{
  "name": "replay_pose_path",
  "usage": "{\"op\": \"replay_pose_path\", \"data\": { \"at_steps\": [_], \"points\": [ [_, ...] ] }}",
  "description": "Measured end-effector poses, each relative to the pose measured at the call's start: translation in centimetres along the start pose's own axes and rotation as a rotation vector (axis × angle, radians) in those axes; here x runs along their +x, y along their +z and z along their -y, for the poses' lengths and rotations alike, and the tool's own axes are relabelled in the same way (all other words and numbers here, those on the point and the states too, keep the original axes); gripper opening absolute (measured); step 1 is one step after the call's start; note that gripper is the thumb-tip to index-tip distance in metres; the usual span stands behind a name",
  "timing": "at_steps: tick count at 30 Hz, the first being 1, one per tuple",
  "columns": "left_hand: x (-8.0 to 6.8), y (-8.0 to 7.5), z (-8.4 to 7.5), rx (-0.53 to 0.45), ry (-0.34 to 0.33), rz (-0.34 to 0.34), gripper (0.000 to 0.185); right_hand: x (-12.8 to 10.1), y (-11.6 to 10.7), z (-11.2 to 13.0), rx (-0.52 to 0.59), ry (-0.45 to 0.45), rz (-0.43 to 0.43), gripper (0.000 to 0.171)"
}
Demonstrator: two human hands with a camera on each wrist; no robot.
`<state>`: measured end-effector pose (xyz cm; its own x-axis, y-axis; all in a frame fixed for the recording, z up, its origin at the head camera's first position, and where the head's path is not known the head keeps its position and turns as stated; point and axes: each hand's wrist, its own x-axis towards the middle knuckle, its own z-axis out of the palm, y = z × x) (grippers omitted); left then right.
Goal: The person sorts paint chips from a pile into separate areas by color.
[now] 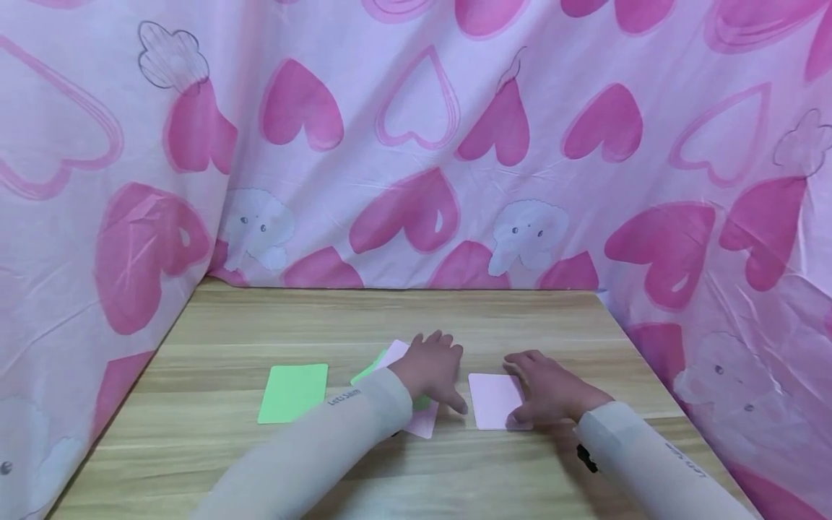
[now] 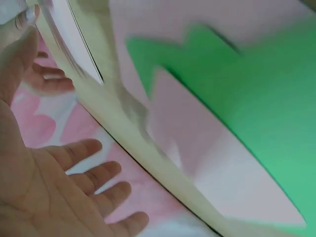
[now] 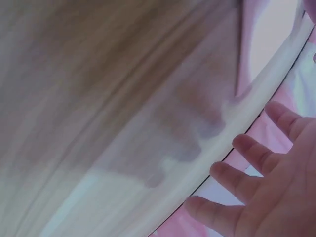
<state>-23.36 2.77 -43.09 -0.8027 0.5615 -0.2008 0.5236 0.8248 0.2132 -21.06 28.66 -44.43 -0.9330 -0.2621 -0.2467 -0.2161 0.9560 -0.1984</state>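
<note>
My left hand (image 1: pixel 432 368) is held over a loose pile of overlapping pink and green cards, fingers spread and nothing in its grasp. In the left wrist view a green card (image 2: pixel 266 98) lies across a pink card (image 2: pixel 192 153). To the right sits a pink card (image 1: pixel 492 401), its edge looking thick like a small stack in the left wrist view. Beside its right edge is my right hand (image 1: pixel 552 386), thumb overlapping the near corner and fingers by the far corner. The right wrist view has those fingers (image 3: pixel 232 180) extended and apart.
A green card (image 1: pixel 294 393) lies flat on the left of the wooden table (image 1: pixel 390 310). Pink heart-patterned cloth (image 1: pixel 403 159) hangs along the back and both sides. A small black object (image 1: pixel 586 458) is under the right sleeve.
</note>
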Motion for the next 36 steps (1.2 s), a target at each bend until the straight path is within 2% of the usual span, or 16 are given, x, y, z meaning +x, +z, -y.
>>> {"op": "replay_pose_path", "data": {
  "at_steps": [8, 12, 17, 20, 25, 27, 31, 36],
  "points": [
    [-2.0, -2.1, 5.1, -0.061, -0.003, 0.009, 0.103, 0.8, -0.5, 3.1, 0.065, -0.001, -0.056, 0.113],
    [-2.5, -2.5, 7.6, -0.053, -0.02, 0.008, 0.101, 1.4, -0.1, 5.4, 0.063, 0.004, -0.072, 0.112],
    [-3.2, -2.7, 9.7, -0.074, -0.071, 0.026, 0.099, 2.5, 0.6, 8.8, 0.059, 0.018, -0.07, 0.111],
    [-3.5, -2.6, 10.5, -0.081, -0.104, 0.041, 0.097, 3.3, 1.1, 10.6, 0.052, 0.024, -0.068, 0.108],
    [-3.6, -2.2, 11.5, -0.07, -0.132, 0.068, 0.095, 4.3, 1.9, 13.1, 0.043, 0.023, -0.064, 0.081],
    [-3.5, -2.0, 11.6, -0.069, -0.141, 0.076, 0.097, 4.6, 2.2, 13.9, 0.054, 0.029, -0.062, 0.077],
    [-3.3, -1.5, 11.7, -0.066, -0.16, 0.097, 0.101, 4.9, 2.7, 15.1, 0.054, 0.038, -0.071, 0.088],
    [-3.2, -1.5, 11.4, -0.061, -0.138, 0.092, 0.102, 5.2, 2.9, 15.8, 0.034, 0.075, -0.071, 0.096]
  ]
}}
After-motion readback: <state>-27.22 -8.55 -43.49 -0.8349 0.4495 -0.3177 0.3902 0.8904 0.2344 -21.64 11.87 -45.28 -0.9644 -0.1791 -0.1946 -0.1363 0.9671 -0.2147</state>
